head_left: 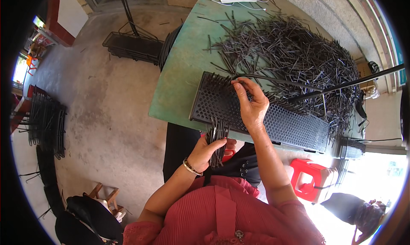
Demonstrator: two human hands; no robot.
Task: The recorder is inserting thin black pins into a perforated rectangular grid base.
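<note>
My left hand (212, 147) was closed around a bundle of thin black rods (217, 139), gripping them upright just below the near edge of the green-topped table (181, 69), close to my body. My right hand (250, 101) reached over the long black perforated metal panel (260, 114) that lay flat along the table's near edge, its fingertips pinched together on a single thin black rod (273, 79) at the panel's far side. A row of rods already stood in the holes along that far edge, beside my fingers. Just behind the panel a large loose heap of the same black rods (294, 52) covered much of the table. A red plastic stool (309, 174) sat on the floor to my right, and stacked black wire racks (45, 121) stood well apart on the concrete floor to my left.
</note>
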